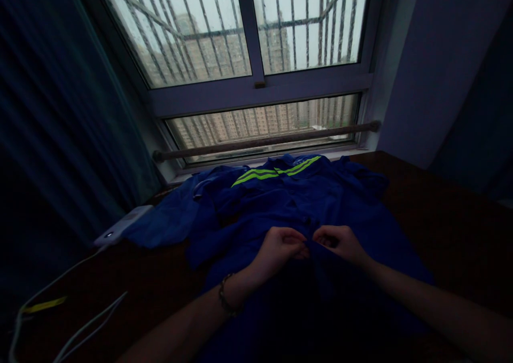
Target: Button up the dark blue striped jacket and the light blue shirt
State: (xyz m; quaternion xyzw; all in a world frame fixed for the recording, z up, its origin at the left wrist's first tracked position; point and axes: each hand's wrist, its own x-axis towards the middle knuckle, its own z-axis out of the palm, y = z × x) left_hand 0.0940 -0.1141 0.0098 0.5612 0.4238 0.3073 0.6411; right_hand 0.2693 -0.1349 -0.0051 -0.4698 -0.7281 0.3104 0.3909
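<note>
Forearms (188, 320) point toward the window (256, 87); left hand (282, 245) and right hand (340, 242) pinch the blue garment (272, 208), on the table (452, 234) below it, seemingly working its front edges; next likely needs careful alignment.

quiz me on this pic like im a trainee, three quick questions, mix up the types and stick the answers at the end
1. Multiple choice: what colour are the bright bands on the blue garment?
a) red
b) yellow-green
c) orange

2. True or false: the bracelet is on the right wrist.

3. Fill in the blank: the horizontal rail crosses in front of the ____ part of the window.

Key:
1. b
2. False; the bracelet circles the wrist of the left hand.
3. lower
</note>
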